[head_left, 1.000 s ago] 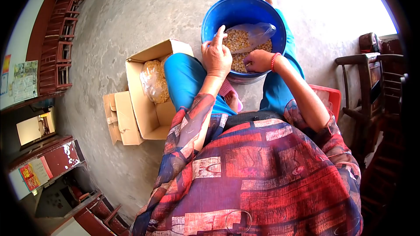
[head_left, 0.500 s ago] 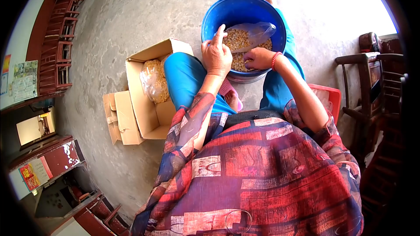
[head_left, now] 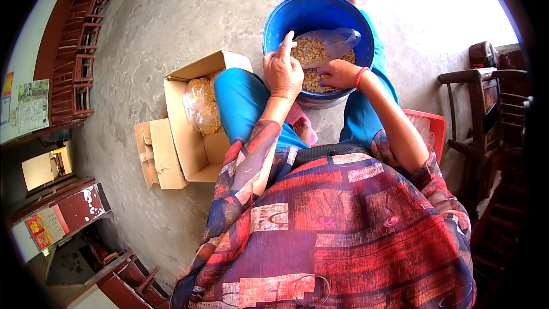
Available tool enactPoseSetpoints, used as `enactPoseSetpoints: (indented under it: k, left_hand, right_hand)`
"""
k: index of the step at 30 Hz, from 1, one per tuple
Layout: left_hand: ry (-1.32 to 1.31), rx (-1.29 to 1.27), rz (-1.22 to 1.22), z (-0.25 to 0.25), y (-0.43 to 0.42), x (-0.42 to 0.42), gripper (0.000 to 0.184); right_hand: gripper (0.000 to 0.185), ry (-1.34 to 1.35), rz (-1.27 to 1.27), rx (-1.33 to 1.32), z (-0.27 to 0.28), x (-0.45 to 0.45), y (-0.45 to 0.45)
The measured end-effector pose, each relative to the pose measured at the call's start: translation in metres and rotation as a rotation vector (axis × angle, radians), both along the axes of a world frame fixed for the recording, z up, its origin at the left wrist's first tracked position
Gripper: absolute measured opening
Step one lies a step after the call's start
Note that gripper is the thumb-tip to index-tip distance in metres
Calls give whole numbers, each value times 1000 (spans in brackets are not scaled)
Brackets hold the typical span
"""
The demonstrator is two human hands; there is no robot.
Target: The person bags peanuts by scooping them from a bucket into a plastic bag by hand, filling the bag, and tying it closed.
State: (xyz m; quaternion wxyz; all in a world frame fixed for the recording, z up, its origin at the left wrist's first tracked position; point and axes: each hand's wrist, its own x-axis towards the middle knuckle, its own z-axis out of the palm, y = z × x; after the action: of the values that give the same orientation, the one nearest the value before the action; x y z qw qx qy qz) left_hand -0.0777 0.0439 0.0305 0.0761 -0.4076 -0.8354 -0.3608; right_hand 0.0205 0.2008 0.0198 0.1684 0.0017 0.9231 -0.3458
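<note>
The blue bucket [head_left: 309,12] stands at the far side of the seated person, right leg along its right side and left knee by its near left, probably to keep it within easy reach. Inside lie corn kernels [head_left: 311,50] and a clear plastic bag [head_left: 344,39]. The left hand [head_left: 283,75] is at the left rim, one finger extended, perhaps for steadiness; its other fingers' grasp cannot be told. The right hand [head_left: 338,74] dips over the kernels, fingers curled; whether they pinch anything is hidden. Left, a cardboard box [head_left: 191,157] contains bagged kernels [head_left: 201,105], seemingly for containment.

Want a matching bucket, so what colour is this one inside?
The bucket is blue inside; head view shows it.
</note>
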Motion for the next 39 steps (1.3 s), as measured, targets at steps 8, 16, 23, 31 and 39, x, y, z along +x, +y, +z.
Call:
enactPoseSetpoints:
  k: [8, 16, 23, 31, 39]
  left_hand:
    - [-40, -33, 8, 2, -1, 0, 62]
    - [12, 47, 9, -1, 2, -1, 64]
    - [-21, -25, 20, 0, 0, -1, 61]
    - [20, 73, 10, -2, 2, -2, 66]
    - [-4, 39, 7, 0, -1, 0, 64]
  right_hand:
    - [23, -220, -165, -385, 22, 0, 4]
    - [22, -75, -422, -809, 13, -24, 16]
    - [32, 407, -276, -339, 16, -41, 18]
    - [18, 148, -65, 38, -4, 6, 20]
    - [21, 21, -30, 247, 3, 6, 0]
